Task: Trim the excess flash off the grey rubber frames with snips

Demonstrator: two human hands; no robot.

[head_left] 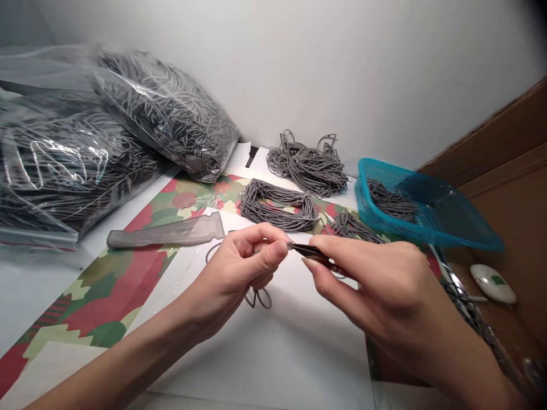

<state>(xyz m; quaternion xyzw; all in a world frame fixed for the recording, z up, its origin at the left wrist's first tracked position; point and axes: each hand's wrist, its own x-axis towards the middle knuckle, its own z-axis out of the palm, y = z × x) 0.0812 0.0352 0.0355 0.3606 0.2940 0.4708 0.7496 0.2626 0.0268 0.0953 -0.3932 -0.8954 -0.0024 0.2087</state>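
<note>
My left hand (245,259) is closed, pinching a thin grey cord (268,300) between thumb and forefinger. Loops of the cord hang below the fingers and show beside them. My right hand (380,279) is closed around dark metal tweezers (314,251), held between thumb and fingers. Their narrow tip points left and meets the cord end at my left fingertips. Whether the tip grips the cord is too small to tell. Both hands are above a white sheet (290,364).
Clear bags (166,108) of grey cords stand at the left. Beyond my hands lie cord bundles (277,205) and a looser pile (305,165). A flat grey translucent piece (171,232) lies left. A blue basket (453,236) holding cords and a white mouse-like object (493,283) are right.
</note>
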